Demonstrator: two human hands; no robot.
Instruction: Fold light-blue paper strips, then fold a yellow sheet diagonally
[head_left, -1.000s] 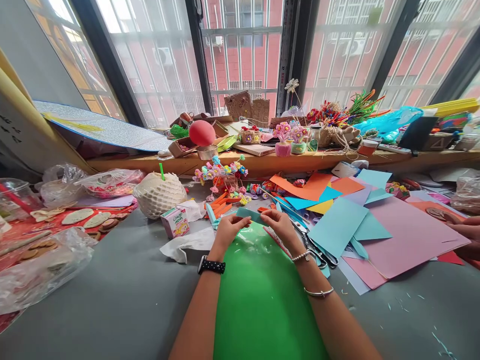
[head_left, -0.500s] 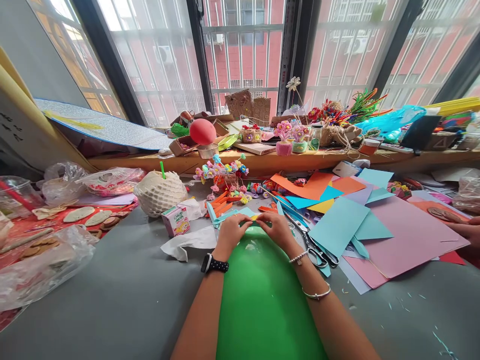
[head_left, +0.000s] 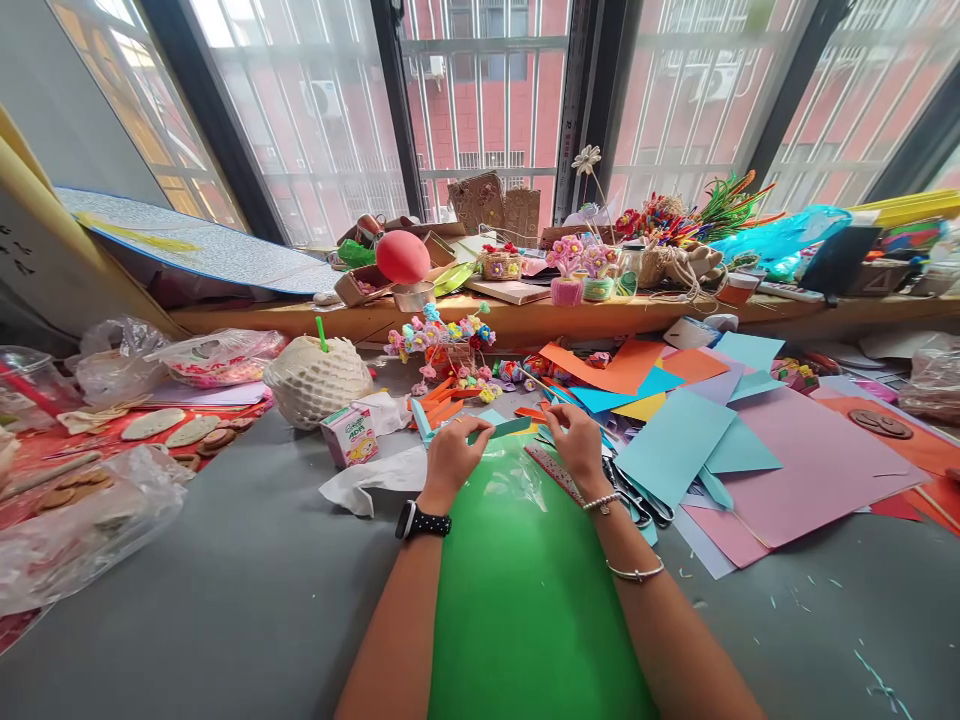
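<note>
- The left hand (head_left: 454,462) is nearly closed: its thumb and fingers pinch the left end of a thin blue-green paper strip (head_left: 510,430).
- The strip sits in the middle of the scene, over the far end of a big shiny green thing (head_left: 532,600). Its right end sticks out freely.
- The right hand (head_left: 577,447) is just to the right of the strip, not touching it. Its fingers are curled and the tips are close together. I can't tell if they hold something tiny.
- The strip looks like paper, so it should be very light and a bit stiff, but easy to bend. It probably isn't slippery. A hard squeeze could crease it, and a hard pull could tear it.
- Good places to hold it would be the two ends, softly, with just fingertips.
- Near the right hand are black-handled scissors (head_left: 637,508) and blue paper (head_left: 675,450).
- Left of the left hand are a white tissue (head_left: 375,485) and a small pink box (head_left: 350,438).
</note>
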